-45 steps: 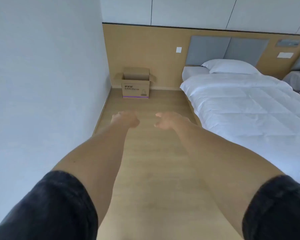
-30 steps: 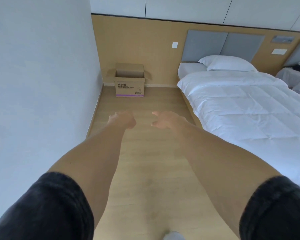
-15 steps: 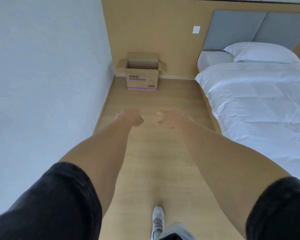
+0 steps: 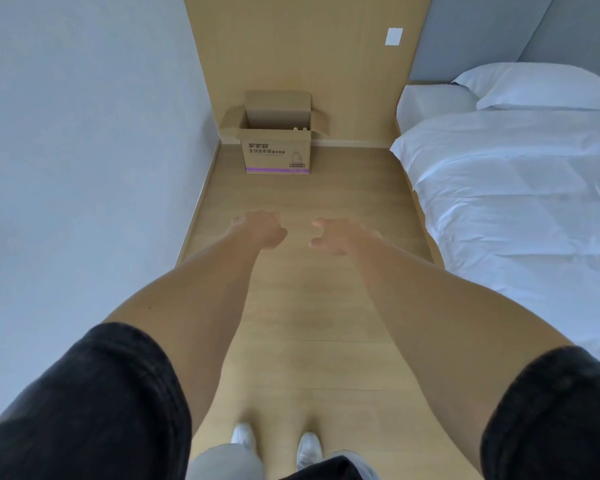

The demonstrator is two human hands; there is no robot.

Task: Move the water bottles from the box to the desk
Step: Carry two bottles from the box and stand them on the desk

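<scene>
Brown cardboard box w/ purple stripe and printed label (image 4: 276,147) sits on light wood floor (image 4: 291,341) in the corner by the wood-panel wall, flaps up, so contents reachable from above. Small white bottle caps (image 4: 300,128) just peek over the rim at back right; bottles otherwise hidden inside. Left hand (image 4: 260,228) and right hand (image 4: 340,235) stretched fwd side by side, fingers loosely curled, holding nothing, well apart from box. Prob pre-reach on approach. White-sheeted bed (image 4: 516,202) on right narrows the path. No table in view.
</scene>
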